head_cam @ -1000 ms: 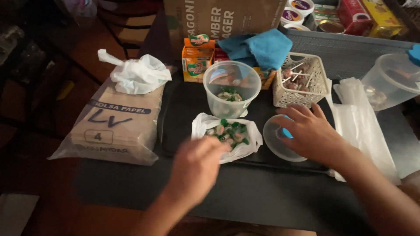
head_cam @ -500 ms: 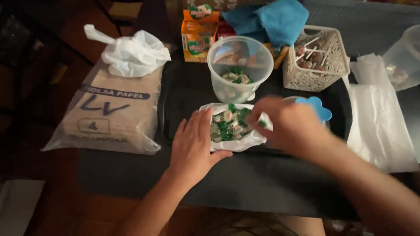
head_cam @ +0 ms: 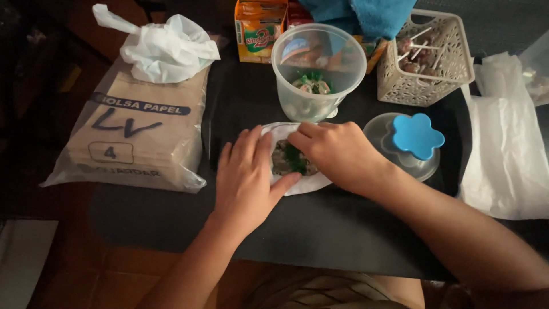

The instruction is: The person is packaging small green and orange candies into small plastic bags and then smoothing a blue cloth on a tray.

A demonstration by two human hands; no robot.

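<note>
A small white plastic bag (head_cam: 311,184) of green and pale wrapped candies (head_cam: 289,160) lies on a black tray (head_cam: 240,103). My left hand (head_cam: 246,177) cups the bag's left side, fingers stretched along it and thumb across its lower edge. From the right, my right hand (head_cam: 337,154) covers the bag with fingers curled onto its top edge. Just behind the bag stands a clear plastic tub (head_cam: 318,68) holding more of the same candies.
A clear lid with a blue flower-shaped knob (head_cam: 417,136) lies right of my hands. Behind it is a white basket of lollipops (head_cam: 426,86). A wrapped pack of paper bags (head_cam: 137,131) with a crumpled white bag (head_cam: 163,48) lies left; white plastic bags (head_cam: 506,149) lie right.
My right hand left the lid and came over onto the candy bag. My left hand moved up against the bag's left side. The view has shifted closer.
</note>
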